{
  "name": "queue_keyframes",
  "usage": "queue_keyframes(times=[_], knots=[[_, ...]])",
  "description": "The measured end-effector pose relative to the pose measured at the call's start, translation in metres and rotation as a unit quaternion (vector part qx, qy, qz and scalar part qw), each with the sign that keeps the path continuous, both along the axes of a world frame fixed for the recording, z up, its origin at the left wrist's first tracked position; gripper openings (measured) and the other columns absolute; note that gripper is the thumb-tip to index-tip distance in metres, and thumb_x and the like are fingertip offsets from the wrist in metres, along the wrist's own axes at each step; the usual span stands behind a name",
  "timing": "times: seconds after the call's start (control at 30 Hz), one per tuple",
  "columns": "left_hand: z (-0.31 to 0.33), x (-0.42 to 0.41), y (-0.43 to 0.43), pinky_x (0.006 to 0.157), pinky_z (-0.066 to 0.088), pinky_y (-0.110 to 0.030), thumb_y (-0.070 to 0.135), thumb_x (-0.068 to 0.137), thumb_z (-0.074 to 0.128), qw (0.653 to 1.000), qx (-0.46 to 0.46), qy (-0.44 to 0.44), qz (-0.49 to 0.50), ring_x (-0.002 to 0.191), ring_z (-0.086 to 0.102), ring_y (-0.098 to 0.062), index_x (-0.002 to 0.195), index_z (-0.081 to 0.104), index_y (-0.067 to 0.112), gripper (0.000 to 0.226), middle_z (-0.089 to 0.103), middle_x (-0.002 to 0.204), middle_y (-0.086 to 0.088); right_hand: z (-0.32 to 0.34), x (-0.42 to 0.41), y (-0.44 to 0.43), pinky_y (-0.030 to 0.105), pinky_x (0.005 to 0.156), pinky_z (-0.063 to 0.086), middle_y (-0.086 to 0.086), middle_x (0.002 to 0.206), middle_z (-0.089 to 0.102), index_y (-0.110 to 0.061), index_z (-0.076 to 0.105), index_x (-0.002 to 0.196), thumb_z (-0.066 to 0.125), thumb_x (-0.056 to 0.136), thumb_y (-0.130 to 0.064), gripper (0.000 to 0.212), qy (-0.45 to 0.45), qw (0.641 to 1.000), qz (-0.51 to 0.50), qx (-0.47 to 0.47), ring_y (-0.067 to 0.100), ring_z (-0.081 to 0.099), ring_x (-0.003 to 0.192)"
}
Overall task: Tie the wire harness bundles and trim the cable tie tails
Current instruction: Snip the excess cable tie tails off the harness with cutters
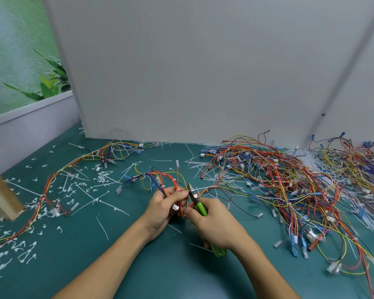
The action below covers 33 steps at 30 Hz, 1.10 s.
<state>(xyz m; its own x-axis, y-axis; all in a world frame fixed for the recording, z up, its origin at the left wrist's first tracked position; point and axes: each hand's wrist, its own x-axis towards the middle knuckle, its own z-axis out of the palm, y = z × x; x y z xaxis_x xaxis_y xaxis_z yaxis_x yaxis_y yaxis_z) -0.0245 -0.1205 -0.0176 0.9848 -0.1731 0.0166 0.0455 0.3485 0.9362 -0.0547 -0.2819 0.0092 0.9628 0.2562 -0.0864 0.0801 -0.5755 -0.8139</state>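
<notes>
Left hand pinches looped red, yellow and blue wire harness bundle. Right hand grips green-handled steel cutters, nose pointing away, just right of left fingertips at bundle. Tie tail indiscernible.

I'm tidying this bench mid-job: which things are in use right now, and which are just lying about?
In use:
red, yellow and blue wire harness bundle, gripped by the left hand
green-handled metal cutters, gripped by the right hand

Lying about:
tangled pile of coloured wire harnesses
snipped white plastic cable tie tails on the green mat
</notes>
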Motion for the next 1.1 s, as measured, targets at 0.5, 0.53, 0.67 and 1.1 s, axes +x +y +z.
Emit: queue_keyframes(times=[0.5,0.53,0.67,1.1], knots=[[-0.0013,0.0011,0.0003,0.052,0.044,-0.021,0.022,0.084,0.067,1.000,0.001,-0.013,-0.012,0.055,0.049,-0.012,0.064,0.065,0.020,0.019,0.051,0.062,-0.001,0.0008,0.0005,0.0011,0.050,0.049,0.060,0.002,0.063,0.053,-0.013,0.059,0.092,0.059,0.099,-0.042,0.030,0.018,1.000,0.000,0.009,0.024,0.063,0.048],[-0.0010,0.0009,0.0001,0.052,0.045,-0.021,0.021,0.084,0.067,1.000,-0.001,-0.013,-0.012,0.055,0.049,-0.012,0.064,0.065,0.020,0.020,0.051,0.062,-0.001,0.0008,0.0005,0.0005,0.045,0.045,0.059,0.002,0.063,0.053,-0.015,0.059,0.091,0.058,0.099,-0.041,0.027,0.014,1.000,-0.001,0.005,0.023,0.061,0.046],[-0.0006,0.0004,0.0005,0.052,0.046,-0.021,0.017,0.087,0.072,1.000,-0.001,-0.014,-0.015,0.054,0.050,-0.012,0.064,0.066,0.020,0.024,0.051,0.062,-0.001,0.0006,0.0006,-0.0002,0.031,0.040,0.048,0.001,0.062,0.052,-0.019,0.060,0.089,0.057,0.100,-0.041,0.026,-0.002,1.000,-0.008,-0.018,0.022,0.059,0.040],[-0.0018,0.0016,0.0017,0.053,0.045,-0.021,0.018,0.087,0.073,1.000,-0.007,-0.004,-0.004,0.057,0.048,-0.014,0.066,0.067,0.018,0.021,0.051,0.063,-0.003,-0.0009,0.0017,-0.0010,0.040,0.045,0.058,0.000,0.061,0.052,-0.015,0.059,0.090,0.058,0.098,-0.044,0.030,0.005,1.000,0.006,-0.005,0.024,0.062,0.044]])
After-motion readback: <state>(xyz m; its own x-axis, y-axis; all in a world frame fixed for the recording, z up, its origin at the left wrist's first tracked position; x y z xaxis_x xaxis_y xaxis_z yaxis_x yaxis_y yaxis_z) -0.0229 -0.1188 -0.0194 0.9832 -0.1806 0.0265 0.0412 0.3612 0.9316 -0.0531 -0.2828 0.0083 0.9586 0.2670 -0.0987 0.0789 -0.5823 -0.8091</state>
